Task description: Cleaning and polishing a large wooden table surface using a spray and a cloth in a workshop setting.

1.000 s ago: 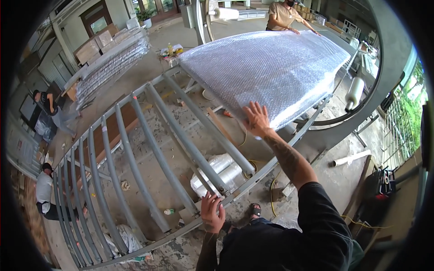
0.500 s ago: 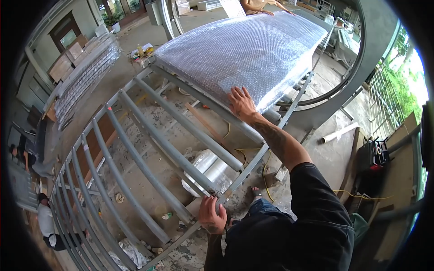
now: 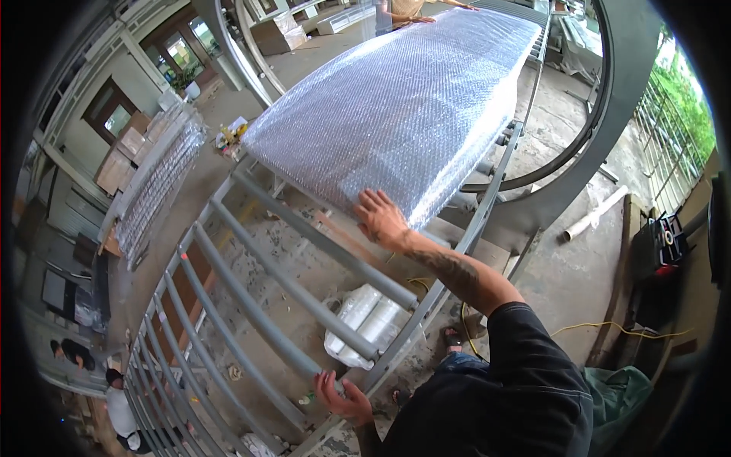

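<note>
Panel handling, head view. The bubble-wrapped panel (image 3: 403, 107) is lying flat on the roller conveyor (image 3: 274, 305), extending away from the right hand (image 3: 381, 218) toward the far end, where another person's hand (image 3: 415, 19) is resting on it. The right hand is lying open, fingers spread, pressing flat against the near edge of the panel; it is gripping nothing. The left hand (image 3: 340, 394) is sitting below and nearer the body, with its fingers curled partly around the near side rail (image 3: 426, 312) of the conveyor.

Judgement on handling: the panel is appearing large, stiff and probably heavy, so it is likely calling for two people. The bubble wrap is soft and likely slick under a palm, so flat pressure on the end edge, or a grip under the long edges, is offering better hold than the top face. The rollers are carrying the weight, so pushing is probably easier than lifting.

Beneath the conveyor, below the right hand, a white plastic-wrapped roll (image 3: 365, 324) is lying on the concrete floor (image 3: 579, 274).

Compared with the frame one second earlier, the panel's near edge and the right hand are appearing closer to the body and lower in view, the camera is tilting further down, and the left hand is remaining on the rail.
</note>
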`<state>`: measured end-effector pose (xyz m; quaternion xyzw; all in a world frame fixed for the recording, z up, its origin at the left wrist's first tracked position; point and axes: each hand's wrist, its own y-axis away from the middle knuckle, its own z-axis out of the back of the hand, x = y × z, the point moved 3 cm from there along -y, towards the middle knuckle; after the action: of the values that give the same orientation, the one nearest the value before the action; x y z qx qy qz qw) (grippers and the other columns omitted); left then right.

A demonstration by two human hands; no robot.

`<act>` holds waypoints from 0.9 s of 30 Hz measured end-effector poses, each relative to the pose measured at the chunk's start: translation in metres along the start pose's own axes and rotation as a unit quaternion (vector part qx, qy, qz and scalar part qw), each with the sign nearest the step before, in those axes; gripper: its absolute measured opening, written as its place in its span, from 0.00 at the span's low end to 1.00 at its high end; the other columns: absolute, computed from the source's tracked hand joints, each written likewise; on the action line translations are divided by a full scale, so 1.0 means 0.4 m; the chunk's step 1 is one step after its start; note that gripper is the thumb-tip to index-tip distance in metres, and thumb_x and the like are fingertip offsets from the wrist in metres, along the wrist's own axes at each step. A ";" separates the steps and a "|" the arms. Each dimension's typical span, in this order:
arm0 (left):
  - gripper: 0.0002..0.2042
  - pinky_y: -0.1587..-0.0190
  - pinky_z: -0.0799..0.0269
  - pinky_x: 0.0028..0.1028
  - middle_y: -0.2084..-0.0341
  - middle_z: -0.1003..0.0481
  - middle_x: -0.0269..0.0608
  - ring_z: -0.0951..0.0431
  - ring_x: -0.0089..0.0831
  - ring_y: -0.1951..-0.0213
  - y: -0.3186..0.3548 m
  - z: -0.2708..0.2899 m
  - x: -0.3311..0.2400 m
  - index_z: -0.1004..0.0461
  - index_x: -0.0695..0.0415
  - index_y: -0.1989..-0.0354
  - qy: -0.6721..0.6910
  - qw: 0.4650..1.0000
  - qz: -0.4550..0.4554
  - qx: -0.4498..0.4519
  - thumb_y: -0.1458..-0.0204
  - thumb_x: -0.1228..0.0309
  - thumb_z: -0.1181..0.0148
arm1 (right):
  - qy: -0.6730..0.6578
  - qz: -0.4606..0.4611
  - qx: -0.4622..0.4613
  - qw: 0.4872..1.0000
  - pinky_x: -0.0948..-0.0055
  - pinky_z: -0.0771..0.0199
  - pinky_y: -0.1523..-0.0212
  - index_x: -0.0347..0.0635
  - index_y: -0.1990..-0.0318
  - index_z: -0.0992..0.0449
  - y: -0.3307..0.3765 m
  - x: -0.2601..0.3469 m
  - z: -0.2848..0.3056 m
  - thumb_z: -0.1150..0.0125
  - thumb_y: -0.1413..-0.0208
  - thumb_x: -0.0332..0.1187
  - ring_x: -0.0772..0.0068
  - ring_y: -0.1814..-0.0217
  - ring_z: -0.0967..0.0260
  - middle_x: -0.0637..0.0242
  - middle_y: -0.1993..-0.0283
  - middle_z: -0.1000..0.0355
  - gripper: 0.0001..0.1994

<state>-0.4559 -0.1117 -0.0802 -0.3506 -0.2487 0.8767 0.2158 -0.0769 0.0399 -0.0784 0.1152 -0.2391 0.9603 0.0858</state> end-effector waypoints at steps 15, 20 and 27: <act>0.13 0.44 0.38 0.51 0.52 0.31 0.56 0.32 0.56 0.47 0.008 -0.067 0.012 0.29 0.63 0.54 -0.100 0.994 -0.037 0.039 0.45 0.70 0.46 | -0.045 0.022 -0.077 0.996 0.52 0.50 0.30 0.42 0.54 0.26 -0.025 -0.051 -0.016 0.42 0.49 0.37 0.50 0.31 0.46 0.51 0.38 0.37 0.16; 0.15 0.50 0.31 0.44 0.52 0.30 0.57 0.28 0.55 0.51 0.027 -0.063 0.054 0.29 0.64 0.52 -0.083 0.990 0.007 0.114 0.47 0.72 0.43 | -0.064 0.008 -0.055 0.996 0.56 0.49 0.30 0.42 0.54 0.25 -0.029 -0.039 0.003 0.42 0.49 0.35 0.53 0.30 0.46 0.53 0.39 0.35 0.15; 0.18 0.57 0.28 0.40 0.60 0.23 0.49 0.23 0.49 0.59 0.067 -0.079 0.087 0.28 0.59 0.49 -0.063 0.986 0.046 0.150 0.49 0.70 0.40 | -0.077 0.046 -0.117 0.989 0.54 0.39 0.36 0.43 0.58 0.24 -0.024 -0.050 0.010 0.39 0.54 0.32 0.48 0.37 0.37 0.53 0.44 0.31 0.13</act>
<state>-0.4617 -0.1045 -0.1335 -0.2693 -0.1111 0.9333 0.2098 -0.0551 0.0441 -0.0761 0.1667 -0.3607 0.9169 0.0361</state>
